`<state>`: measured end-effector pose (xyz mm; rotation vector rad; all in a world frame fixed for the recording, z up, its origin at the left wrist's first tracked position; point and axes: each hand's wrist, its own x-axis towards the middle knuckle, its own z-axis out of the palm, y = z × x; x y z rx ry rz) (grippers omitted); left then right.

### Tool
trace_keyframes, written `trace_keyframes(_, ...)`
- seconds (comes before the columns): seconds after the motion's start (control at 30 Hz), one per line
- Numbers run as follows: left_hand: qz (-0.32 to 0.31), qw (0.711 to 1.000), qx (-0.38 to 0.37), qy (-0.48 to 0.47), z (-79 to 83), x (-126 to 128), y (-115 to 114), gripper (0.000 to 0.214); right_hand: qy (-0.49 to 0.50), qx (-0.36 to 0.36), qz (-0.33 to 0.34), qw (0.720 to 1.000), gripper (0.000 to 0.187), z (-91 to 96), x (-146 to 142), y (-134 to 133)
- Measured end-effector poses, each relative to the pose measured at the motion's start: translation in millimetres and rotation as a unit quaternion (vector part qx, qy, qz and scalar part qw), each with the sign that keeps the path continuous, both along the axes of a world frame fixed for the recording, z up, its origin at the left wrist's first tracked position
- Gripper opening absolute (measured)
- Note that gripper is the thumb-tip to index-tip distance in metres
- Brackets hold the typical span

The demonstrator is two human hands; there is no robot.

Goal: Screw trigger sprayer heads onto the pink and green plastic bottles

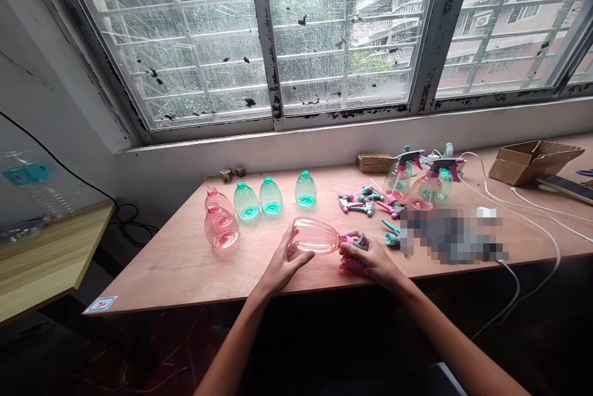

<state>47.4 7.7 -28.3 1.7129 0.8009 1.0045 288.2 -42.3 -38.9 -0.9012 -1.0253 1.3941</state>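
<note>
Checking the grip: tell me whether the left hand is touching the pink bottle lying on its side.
Touching. The head view shows the left hand cupping the pink bottle at its base, fingers against its wall.

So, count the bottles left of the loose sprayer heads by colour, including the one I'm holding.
Standing pink bottles: 2
Held pink bottle: 1
Green bottles: 3
Total: 6

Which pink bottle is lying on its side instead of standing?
The pink bottle held between the left hand and right hand. It lies horizontally with its neck pointing right, while the other two capless pink bottles stand upright further left.
</note>
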Motion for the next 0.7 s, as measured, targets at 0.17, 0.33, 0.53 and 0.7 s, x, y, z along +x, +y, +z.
trace_keyframes(0.17,-0.027,1.0,-0.009,-0.004,-2.0,-1.2,-0.7,0.102,-0.004,0.018,-0.005,1.0,0.041,-2.8,0.8,2.2)
trace_keyframes(0.33,-0.002,0.999,-0.026,0.027,-3.1,-1.4,2.4,0.093,0.003,-0.006,0.016,1.0,0.041,-1.6,0.2,0.6)
trace_keyframes(0.53,-0.011,1.0,0.012,0.009,-5.0,0.2,2.3,0.105,-0.002,0.027,-0.014,1.0,0.038,-1.2,0.1,2.5)
trace_keyframes(0.7,0.01,0.999,-0.029,0.014,-4.0,0.8,1.4,0.102,0.008,-0.012,0.008,1.0,0.043,2.2,-0.7,-0.4)
